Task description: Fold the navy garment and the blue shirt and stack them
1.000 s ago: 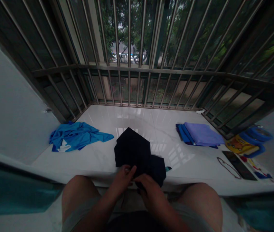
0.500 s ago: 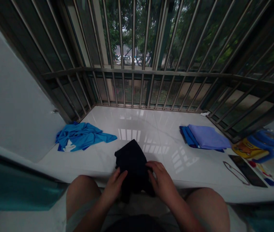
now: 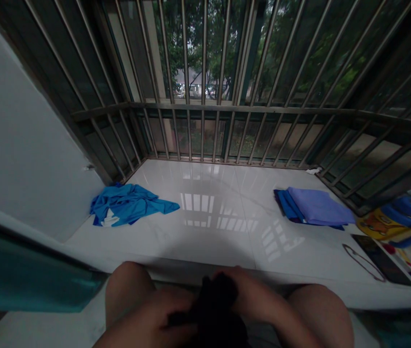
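— Holding the dark garment (image 3: 214, 304) low over our lap, we have it bunched into a soft, crumpled lump between our knees, below the near edge of the white ledge (image 3: 227, 227).

— And our hands?

— Our left hand (image 3: 154, 321) lies against its left side, our right hand (image 3: 252, 297) wraps the right side from above. Both look closed around the cloth, but the dim light blurs the fingers, so we cannot tell how each one lies.

— What lies beyond?

— Glossy, smooth white tile, mirroring the metal bars (image 3: 205, 96) of the window grille. Far left, a rumpled bright blue cloth (image 3: 129, 208) lies in loose folds. Far right, a flat, neatly folded stack (image 3: 314, 208), lavender on top of deeper blue, square-edged. Further right we see a thin loop of cord (image 3: 362, 261) beside a flat dark rectangular slab (image 3: 382, 251), and blue rings (image 3: 408, 217) by a yellow printed piece (image 3: 379, 224).
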Available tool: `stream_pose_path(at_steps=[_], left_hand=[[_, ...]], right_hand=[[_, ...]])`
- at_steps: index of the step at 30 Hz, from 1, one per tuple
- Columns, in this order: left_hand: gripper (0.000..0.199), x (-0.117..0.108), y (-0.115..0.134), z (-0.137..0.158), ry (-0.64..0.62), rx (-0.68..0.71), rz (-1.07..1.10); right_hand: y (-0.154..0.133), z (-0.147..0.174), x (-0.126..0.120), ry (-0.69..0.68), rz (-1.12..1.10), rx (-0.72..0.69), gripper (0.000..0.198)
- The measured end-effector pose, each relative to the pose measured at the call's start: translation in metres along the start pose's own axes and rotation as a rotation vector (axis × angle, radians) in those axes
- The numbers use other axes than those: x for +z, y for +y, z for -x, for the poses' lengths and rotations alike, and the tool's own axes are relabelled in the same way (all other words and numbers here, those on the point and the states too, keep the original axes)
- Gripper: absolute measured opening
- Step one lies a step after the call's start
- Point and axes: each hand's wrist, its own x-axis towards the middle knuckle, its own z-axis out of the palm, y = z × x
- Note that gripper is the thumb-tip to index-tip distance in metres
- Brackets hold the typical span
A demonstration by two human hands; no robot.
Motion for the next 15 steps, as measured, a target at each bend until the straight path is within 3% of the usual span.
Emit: stream_pose_path(at_steps=[5,8,10,13,15], left_hand=[[0.016,-0.032,-0.006,-0.002,0.516,-0.019,-0.262],[0.014,-0.037,-0.009,-0.002,0.708,-0.028,-0.304],[0.013,-0.036,-0.004,-0.002,0.814,-0.047,-0.307],[0.023,-0.027,0.006,-0.006,0.817,-0.062,-0.296],[0.044,-0.015,0.008,-0.014,0.623,-0.039,-0.256]], right_hand=[[-0.008,0.021,-0.06,0.105,-0.131,0.113,0.025],[-0.029,0.034,-0.094,0.031,-0.07,0.075,0.016],[-0.042,0.038,-0.108,-0.052,-0.029,0.019,0.022],[-0.055,0.038,-0.12,-0.055,-0.044,-0.005,0.021],[-0.062,0.038,-0.124,0.054,-0.085,0.005,0.02]])
